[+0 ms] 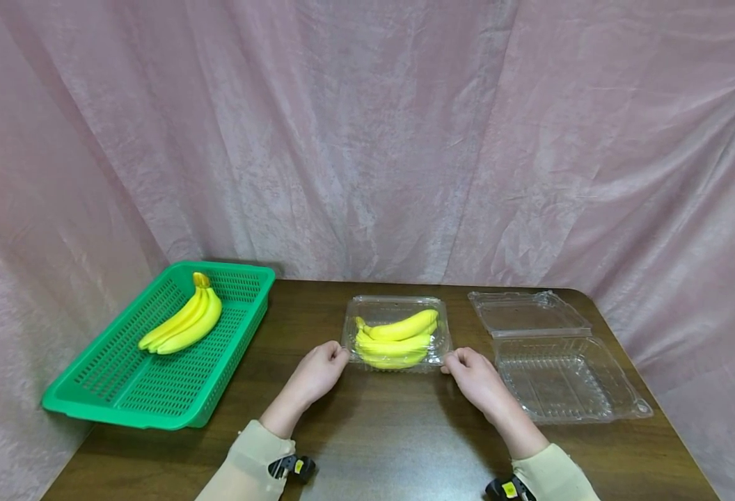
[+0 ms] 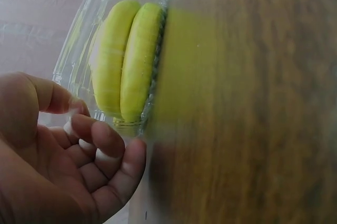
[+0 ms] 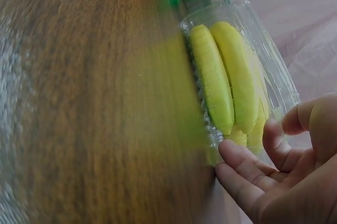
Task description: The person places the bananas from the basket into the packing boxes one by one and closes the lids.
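Head view, at the far left: a pink curtain (image 1: 342, 139) hangs down and runs on behind the whole brown wooden table (image 1: 367, 431). On the table's left side stands a green slotted basket (image 1: 223, 386), holding one bunch of yellow bananas (image 1: 186, 320) with its stem towards the far rim. Next comes the left hand (image 1: 319, 369), out of a pale sleeve (image 1: 248, 456), thumb and forefinger pinching the near left corner of a closed clear box (image 1: 399, 303); its other fingers curl loosely, as the left wrist view shows. That box sits mid-table with a second bunch (image 1: 395, 344) inside, lying crosswise and seen through the plastic. At its near right corner the right hand (image 1: 477, 379) pinches likewise between thumb and forefinger, the remaining fingers bent and off the box in the right wrist view. Furthest right lies an open clear box (image 1: 555, 383), lid folded back towards the curtain
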Available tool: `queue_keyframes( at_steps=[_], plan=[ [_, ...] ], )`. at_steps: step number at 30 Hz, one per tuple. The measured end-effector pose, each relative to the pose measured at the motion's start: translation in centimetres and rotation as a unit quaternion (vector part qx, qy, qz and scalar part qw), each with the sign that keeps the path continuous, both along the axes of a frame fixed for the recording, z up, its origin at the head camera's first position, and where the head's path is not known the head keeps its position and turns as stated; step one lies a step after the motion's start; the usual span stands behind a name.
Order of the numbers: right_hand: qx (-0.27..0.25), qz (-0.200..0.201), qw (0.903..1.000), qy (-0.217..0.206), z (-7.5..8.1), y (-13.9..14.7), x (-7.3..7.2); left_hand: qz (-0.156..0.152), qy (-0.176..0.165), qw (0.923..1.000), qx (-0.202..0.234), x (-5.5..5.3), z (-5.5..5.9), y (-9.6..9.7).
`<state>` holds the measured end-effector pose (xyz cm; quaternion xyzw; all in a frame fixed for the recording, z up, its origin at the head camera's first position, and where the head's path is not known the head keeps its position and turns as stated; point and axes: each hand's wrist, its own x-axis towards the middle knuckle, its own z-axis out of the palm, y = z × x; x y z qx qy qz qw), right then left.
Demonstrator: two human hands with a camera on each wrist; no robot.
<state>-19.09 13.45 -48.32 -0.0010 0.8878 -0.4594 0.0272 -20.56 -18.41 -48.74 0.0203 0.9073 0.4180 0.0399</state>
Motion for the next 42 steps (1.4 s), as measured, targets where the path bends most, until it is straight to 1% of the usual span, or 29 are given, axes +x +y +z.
queue_keyframes(
  at_steps=[6,10,15,17,22,27,32,37,42],
  plan=[
    [0.014,-0.005,0.9998,0.011,0.1,0.1,0.0,-0.006,0.007,0.9998,-0.015,0.0,0.2,0.0],
    [0.029,-0.004,0.9993,0.022,0.2,0.3,0.1,-0.004,0.02,0.9987,-0.046,0.0,0.4,-0.2],
    [0.038,0.015,0.999,0.017,0.3,0.4,0.5,-0.002,0.059,0.9951,-0.08,0.2,0.8,-0.5],
    [0.043,0.025,0.9986,0.017,0.4,0.4,0.6,0.0,0.065,0.9943,-0.084,0.2,1.0,-0.5],
    [0.067,0.044,0.9962,0.036,0.7,0.4,0.9,0.012,0.068,0.9937,-0.089,0.4,1.4,-0.4],
    [0.095,0.061,0.9923,0.05,1.2,0.4,1.4,0.02,0.094,0.9909,-0.094,0.6,2.0,-0.3],
    [0.115,0.078,0.987,0.082,1.3,0.2,1.7,0.013,0.125,0.986,-0.11,1.0,2.4,0.0],
    [0.141,0.08,0.9792,0.122,1.1,-0.1,2.0,0.002,0.165,0.9777,-0.13,1.3,2.6,0.5],
    [0.163,0.084,0.9717,0.148,1.1,-0.3,2.4,-0.016,0.189,0.9699,-0.153,1.8,2.7,1.1]
  ],
)
